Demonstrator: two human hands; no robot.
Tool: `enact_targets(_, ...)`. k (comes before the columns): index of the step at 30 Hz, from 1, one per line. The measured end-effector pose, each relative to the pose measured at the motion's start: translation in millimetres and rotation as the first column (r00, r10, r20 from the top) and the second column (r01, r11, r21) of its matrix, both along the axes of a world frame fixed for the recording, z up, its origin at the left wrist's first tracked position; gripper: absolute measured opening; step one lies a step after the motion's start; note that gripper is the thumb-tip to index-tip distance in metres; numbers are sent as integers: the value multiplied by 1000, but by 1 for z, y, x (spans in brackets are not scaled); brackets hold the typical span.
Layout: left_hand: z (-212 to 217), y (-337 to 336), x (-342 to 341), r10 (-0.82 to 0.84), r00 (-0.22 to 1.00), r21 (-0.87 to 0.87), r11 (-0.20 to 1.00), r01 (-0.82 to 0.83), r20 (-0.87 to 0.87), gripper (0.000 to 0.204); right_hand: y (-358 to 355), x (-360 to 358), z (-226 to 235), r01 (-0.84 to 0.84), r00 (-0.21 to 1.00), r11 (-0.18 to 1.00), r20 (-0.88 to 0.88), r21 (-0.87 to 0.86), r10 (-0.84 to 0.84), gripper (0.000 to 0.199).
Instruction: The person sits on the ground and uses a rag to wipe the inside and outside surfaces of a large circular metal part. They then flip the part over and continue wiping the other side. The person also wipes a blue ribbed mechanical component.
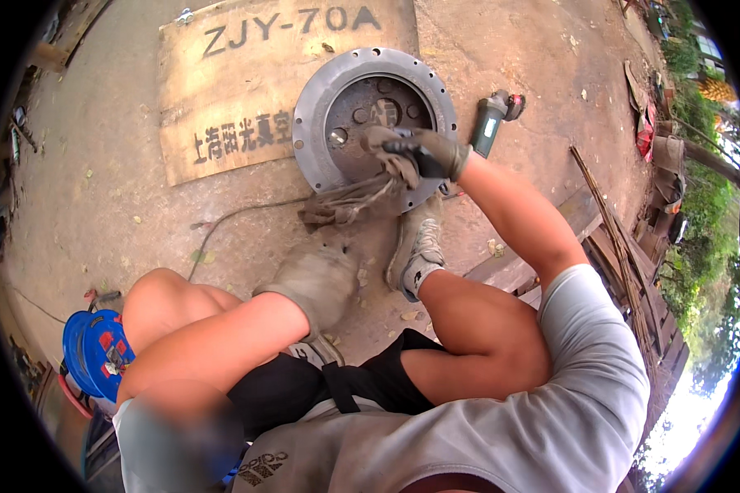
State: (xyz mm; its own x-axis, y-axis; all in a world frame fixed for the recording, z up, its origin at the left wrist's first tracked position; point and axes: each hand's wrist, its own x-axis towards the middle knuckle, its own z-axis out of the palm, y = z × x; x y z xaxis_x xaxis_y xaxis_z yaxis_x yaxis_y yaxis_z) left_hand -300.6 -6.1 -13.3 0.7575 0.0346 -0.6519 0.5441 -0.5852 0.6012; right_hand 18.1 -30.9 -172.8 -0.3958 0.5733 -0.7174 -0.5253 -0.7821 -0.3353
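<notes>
A round grey metal flanged housing (pixel 308 152) with bolt holes around its rim lies in front of me, its hollow facing up. My right hand (pixel 423 154), in a dirty work glove, is over the near right part of the hollow. Its fingers are closed on a grey-brown rag (pixel 349 201), which trails left across the near rim. My left hand (pixel 316 279), also gloved, is lower and to the left, apart from the housing. Its fingers are smeared and blend into the ground, so their pose is unclear.
The housing overlaps a wooden board (pixel 222 90) with stencilled marks. A green angle grinder (pixel 488 123) lies right of it. A thin cable (pixel 222 220) runs along the ground. At the left is a blue cable reel (pixel 94 353); at the right, long sticks (pixel 612 222) and planks.
</notes>
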Motion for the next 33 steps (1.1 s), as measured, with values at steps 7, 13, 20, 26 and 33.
enact_targets(7, 0, 14, 19, 264, 964, 83, 962, -261, -30, 76, -40, -31, 67, 191, 956, 948, -269, 255, -120, 36)
enact_targets(13, -13, 20, 46, 692, 720, -355, 685, -636, 45, 63, -40, -51, 133, 145, 988, 769, -43, 622, -151, 36)
enact_targets(20, -39, 28, 53, 894, 432, -666, 251, -703, -120, 29, -76, -33, 142, -21, 905, 955, 412, 295, -107, 33)
enact_targets(26, -25, 27, 15, 771, 395, -360, 600, -715, 500, 32, -88, -57, 139, -448, 301, 671, 806, 591, -510, 36)
enact_targets(33, 18, -17, -39, 460, 347, -53, 661, -749, 817, 37, -76, -59, 138, -542, 432, 459, 702, 704, -566, 49)
